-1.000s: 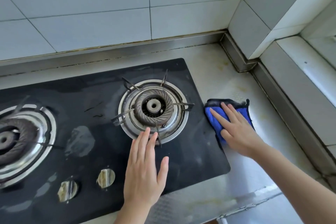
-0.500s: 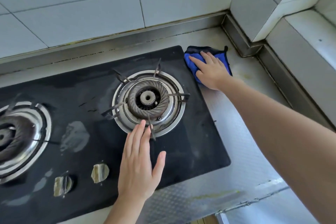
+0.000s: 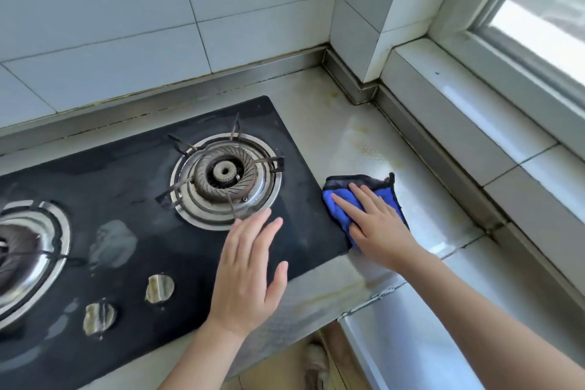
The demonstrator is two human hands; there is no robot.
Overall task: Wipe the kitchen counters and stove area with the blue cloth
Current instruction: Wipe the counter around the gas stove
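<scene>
Head view, the only one. Right hand (image 3: 378,226) lies flat, fingers spread, palm pressing the blue cloth (image 3: 343,204) onto the counter (image 3: 421,209) at centre right of the frame; a pressing hold, nothing pinched or closed around it. The cloth is folded, its dark trim toward the wall, its left edge touching the right edge of the black stove top (image 3: 133,174). Left hand (image 3: 250,275) is open and holds nothing, flat just over or on the stove top, lower centre, fingertips just beside the right burner (image 3: 225,179); contact cannot be told.

Step in hand, as judged: wiping the counter strip between stove and window ledge (image 3: 493,123). To do it well, keep the palm flat with even pressure, run overlapping passes parallel to the stove edge, and work the yellowish stains (image 3: 364,131) toward upper centre right.

Edges and room: the strip is narrow, bounded left by the stove's rim and right by the metal trim under the ledge. Open room runs up the frame to the back corner (image 3: 357,85). At lower centre the counter's front edge drops off, near the wrist.
</scene>
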